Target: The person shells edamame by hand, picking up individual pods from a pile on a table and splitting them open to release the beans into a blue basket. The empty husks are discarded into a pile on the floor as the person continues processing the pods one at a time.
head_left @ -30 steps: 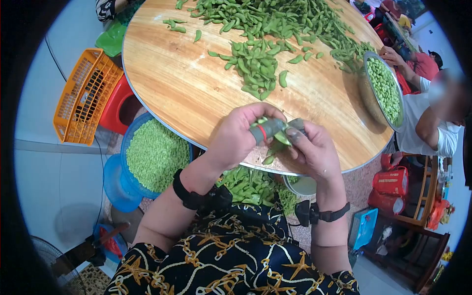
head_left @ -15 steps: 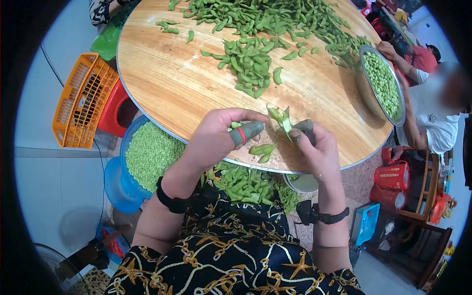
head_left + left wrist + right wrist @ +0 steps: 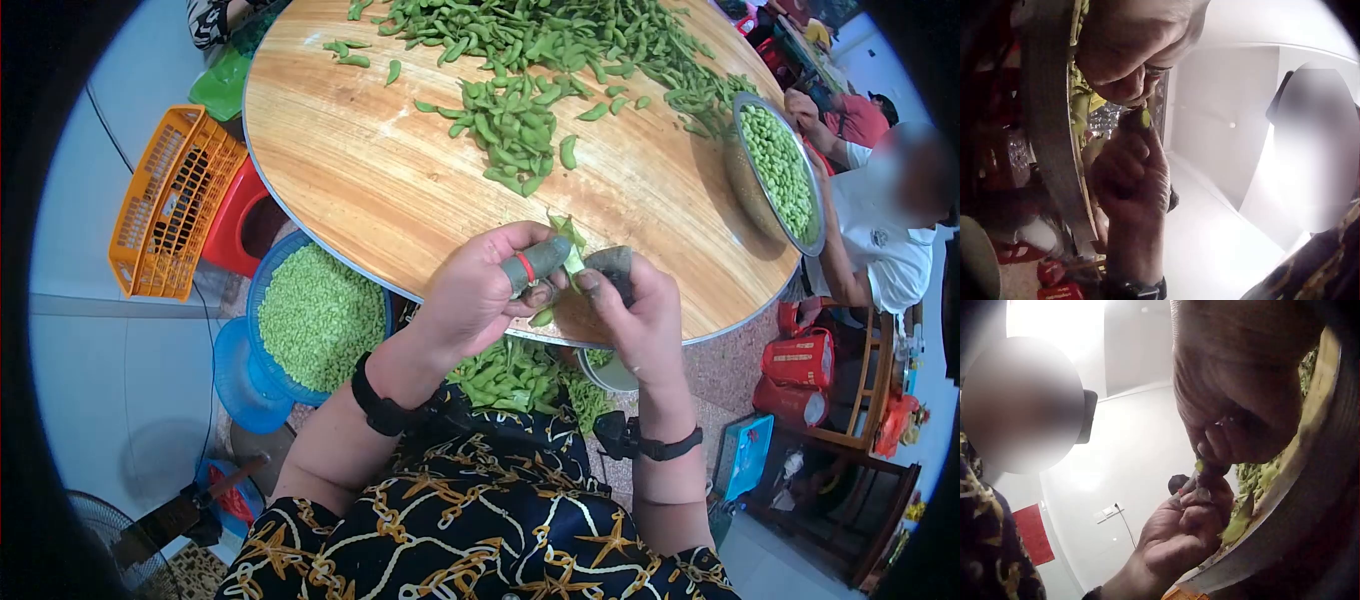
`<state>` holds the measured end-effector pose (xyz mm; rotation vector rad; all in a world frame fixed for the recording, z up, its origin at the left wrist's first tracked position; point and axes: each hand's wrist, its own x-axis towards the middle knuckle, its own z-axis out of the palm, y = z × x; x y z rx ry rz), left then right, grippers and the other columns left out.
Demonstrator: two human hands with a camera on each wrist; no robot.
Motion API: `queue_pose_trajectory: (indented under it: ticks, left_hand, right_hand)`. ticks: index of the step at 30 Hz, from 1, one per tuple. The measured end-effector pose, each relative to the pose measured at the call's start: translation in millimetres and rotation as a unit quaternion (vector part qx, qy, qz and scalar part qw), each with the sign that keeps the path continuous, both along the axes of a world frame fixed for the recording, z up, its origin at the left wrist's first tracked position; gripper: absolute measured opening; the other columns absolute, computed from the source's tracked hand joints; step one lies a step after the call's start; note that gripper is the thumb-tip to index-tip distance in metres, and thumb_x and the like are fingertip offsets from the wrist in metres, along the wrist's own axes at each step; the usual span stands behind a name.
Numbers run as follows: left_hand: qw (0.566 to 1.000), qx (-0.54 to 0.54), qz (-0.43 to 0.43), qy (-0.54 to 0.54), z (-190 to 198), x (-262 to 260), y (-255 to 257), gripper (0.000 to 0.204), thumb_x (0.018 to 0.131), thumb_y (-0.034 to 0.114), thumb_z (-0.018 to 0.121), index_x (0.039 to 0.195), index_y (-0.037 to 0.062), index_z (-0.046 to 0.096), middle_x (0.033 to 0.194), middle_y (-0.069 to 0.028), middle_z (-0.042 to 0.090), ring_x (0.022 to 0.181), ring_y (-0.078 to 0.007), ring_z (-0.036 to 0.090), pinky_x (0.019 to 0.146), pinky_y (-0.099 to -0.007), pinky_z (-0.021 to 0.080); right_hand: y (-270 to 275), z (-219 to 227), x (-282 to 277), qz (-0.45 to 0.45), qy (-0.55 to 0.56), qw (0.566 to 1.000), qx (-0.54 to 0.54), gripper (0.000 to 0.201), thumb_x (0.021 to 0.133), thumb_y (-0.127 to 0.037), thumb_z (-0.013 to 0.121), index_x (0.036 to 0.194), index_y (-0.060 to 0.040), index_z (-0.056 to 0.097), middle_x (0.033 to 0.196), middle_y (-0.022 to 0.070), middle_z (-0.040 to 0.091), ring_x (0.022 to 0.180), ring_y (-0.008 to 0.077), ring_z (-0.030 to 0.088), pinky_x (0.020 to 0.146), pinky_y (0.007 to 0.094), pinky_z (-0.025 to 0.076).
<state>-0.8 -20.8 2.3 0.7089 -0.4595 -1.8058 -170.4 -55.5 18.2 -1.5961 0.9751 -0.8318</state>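
In the head view an opened green pod [image 3: 573, 258] is pinched between the two hands near the table's front edge. My left hand [image 3: 480, 290], a grey cover with a red band on one finger, has its fingers curled at the pod's left side. My right hand [image 3: 640, 305] grips the pod's right side between its dark-tipped thumb and a grey-covered finger. Another pod [image 3: 542, 317] shows just below the left fingers. A pile of whole pods [image 3: 515, 130] lies farther back on the round wooden table [image 3: 350, 180].
A metal bowl of shelled beans [image 3: 775, 165] stands at the table's right edge, beside a person in white [image 3: 870, 250]. Lower left are a blue basket of beans [image 3: 320, 320] and an orange crate [image 3: 170, 210]. More pods [image 3: 510, 375] lie below the table edge.
Half a second ago the hands were apart, with the opened pod in my right hand. My left hand has since moved right to meet it at the pod.
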Motion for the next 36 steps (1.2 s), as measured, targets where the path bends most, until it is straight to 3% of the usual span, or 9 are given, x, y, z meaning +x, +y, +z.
queue_pose_trajectory:
  ticks: [2, 6, 13, 21, 24, 27, 30, 32, 36]
  left_hand:
    - [1.0, -0.013, 0.002, 0.013, -2.9, 1.6, 0.6, 0.019, 0.087, 0.005, 0.046, 0.106, 0.0025, 0.05, 0.074, -0.0043, 0.055, 0.057, -0.0047, 0.043, 0.048, -0.0165, 0.031]
    - [0.993, -0.034, -0.058, 0.093, -5.3, 9.0, 2.3, 0.019, 0.088, 0.006, 0.045, 0.106, 0.0022, 0.05, 0.072, -0.0044, 0.055, 0.055, -0.0053, 0.043, 0.046, -0.0166, 0.029]
    - [0.995, 0.078, -0.038, 0.053, 0.8, 5.4, 6.3, 0.018, 0.092, 0.016, 0.045, 0.102, 0.0032, 0.053, 0.071, -0.0036, 0.053, 0.053, -0.0043, 0.043, 0.044, -0.014, 0.029]
    - [1.0, 0.007, -0.004, -0.007, 1.9, 23.2, 1.7, 0.019, 0.085, 0.004, 0.047, 0.102, 0.0021, 0.055, 0.075, -0.0001, 0.051, 0.057, -0.0034, 0.04, 0.05, -0.015, 0.028]
    - [0.991, -0.03, 0.094, -0.09, 2.9, 40.6, -6.0, 0.026, 0.081, -0.001, 0.046, 0.106, 0.0016, 0.055, 0.076, -0.0007, 0.052, 0.057, -0.0026, 0.038, 0.05, -0.0139, 0.027]
    - [0.961, -0.068, 0.175, -0.201, -1.7, 44.1, -14.4, 0.032, 0.078, -0.004, 0.045, 0.107, 0.0017, 0.057, 0.077, -0.0017, 0.054, 0.06, -0.0048, 0.043, 0.054, -0.0159, 0.034]
    - [0.876, -0.172, 0.155, -0.424, -18.7, 28.4, -22.0, 0.033, 0.081, -0.002, 0.045, 0.113, 0.0009, 0.055, 0.082, -0.0048, 0.058, 0.066, -0.0122, 0.053, 0.061, -0.0212, 0.043]
    - [0.709, -0.271, 0.062, -0.648, -7.6, 16.1, -17.2, 0.029, 0.083, 0.0, 0.047, 0.109, 0.0016, 0.057, 0.087, -0.0069, 0.063, 0.078, -0.0157, 0.058, 0.073, -0.0284, 0.047]
    - [0.831, -0.207, -0.014, -0.515, -4.7, 12.1, -9.9, 0.023, 0.086, 0.007, 0.054, 0.109, 0.0021, 0.057, 0.089, -0.0055, 0.062, 0.079, -0.0102, 0.057, 0.07, -0.0257, 0.046]
  right_hand:
    - [2.0, -2.9, 0.8, -0.018, 0.1, 0.974, -0.202, 0.011, 0.077, -0.01, 0.067, 0.081, -0.0022, 0.06, 0.059, 0.0086, 0.057, 0.051, 0.0145, 0.056, 0.048, 0.0266, 0.044]
    - [6.3, 4.4, 3.0, -0.023, 0.16, 0.94, -0.301, 0.012, 0.073, -0.01, 0.069, 0.078, -0.0038, 0.059, 0.058, 0.0107, 0.056, 0.048, 0.0263, 0.056, 0.045, 0.0311, 0.044]
    - [6.1, -2.0, 2.1, 0.024, 0.214, 0.864, -0.456, 0.019, 0.069, -0.007, 0.07, 0.083, -0.0042, 0.057, 0.055, 0.0089, 0.051, 0.046, 0.0252, 0.053, 0.043, 0.0341, 0.041]
    - [-6.6, 9.3, -1.9, 0.012, 0.173, 0.936, -0.305, 0.016, 0.074, -0.007, 0.064, 0.089, -0.0043, 0.06, 0.067, 0.0121, 0.059, 0.058, 0.0275, 0.06, 0.053, 0.0314, 0.047]
    - [-21.3, 23.3, -10.5, 0.37, 0.17, 0.909, -0.092, 0.016, 0.079, -0.014, 0.06, 0.091, -0.0044, 0.062, 0.072, 0.0155, 0.061, 0.065, 0.0287, 0.061, 0.062, 0.0353, 0.048]
    - [-36.5, 45.0, 1.7, 0.298, 0.276, 0.912, -0.063, 0.015, 0.079, -0.016, 0.059, 0.089, -0.0044, 0.062, 0.073, 0.0167, 0.061, 0.065, 0.0296, 0.06, 0.063, 0.0363, 0.048]
    - [-94.9, 18.3, 24.4, 0.041, 0.265, 0.939, -0.215, 0.024, 0.081, -0.024, 0.058, 0.081, 0.0002, 0.058, 0.07, 0.0206, 0.06, 0.065, 0.0351, 0.06, 0.06, 0.0417, 0.047]
    - [-115.0, 6.8, 34.1, 0.029, 0.369, 0.887, -0.275, 0.028, 0.08, -0.026, 0.058, 0.081, 0.0015, 0.053, 0.068, 0.0239, 0.058, 0.067, 0.0396, 0.059, 0.061, 0.0455, 0.046]
    - [-96.6, 9.9, 49.5, 0.072, 0.443, 0.845, -0.291, 0.02, 0.076, -0.017, 0.06, 0.084, 0.0004, 0.053, 0.067, 0.0262, 0.056, 0.068, 0.042, 0.057, 0.062, 0.0475, 0.046]
